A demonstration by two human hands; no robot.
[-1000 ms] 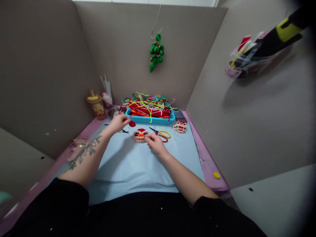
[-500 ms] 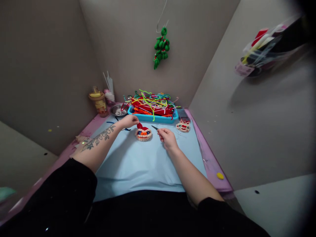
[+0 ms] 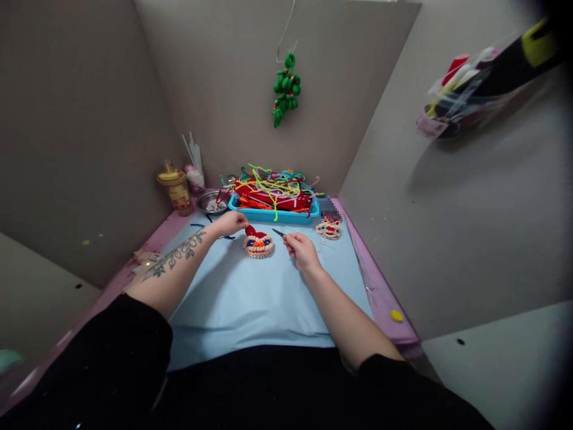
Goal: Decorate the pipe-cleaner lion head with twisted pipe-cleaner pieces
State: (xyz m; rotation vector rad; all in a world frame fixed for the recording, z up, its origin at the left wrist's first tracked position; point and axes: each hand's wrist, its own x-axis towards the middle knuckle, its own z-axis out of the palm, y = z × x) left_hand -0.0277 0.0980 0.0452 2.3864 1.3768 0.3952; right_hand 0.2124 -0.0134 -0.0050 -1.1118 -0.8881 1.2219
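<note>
A small round pipe-cleaner face (image 3: 258,245) in cream, orange and blue lies on the light blue mat (image 3: 250,298). My left hand (image 3: 231,223) is closed in a pinch on a red pipe-cleaner piece (image 3: 249,230) at the face's top edge. My right hand (image 3: 301,251) is closed around scissors (image 3: 279,233), whose metal tip points left toward the face; the handles are hidden in my fingers. A second finished face (image 3: 329,229) lies to the right.
A blue tray (image 3: 273,214) heaped with coloured pipe cleaners stands at the back. To the left of the tray are a metal bowl (image 3: 212,203), a yellow lidded cup (image 3: 174,190) and a white holder. A green ornament (image 3: 285,89) hangs on the back wall. A yellow bead (image 3: 395,315) lies at the right edge.
My right hand left the face and picked up the scissors from the mat. My left hand brought the red piece from beside the tray to the top of the face.
</note>
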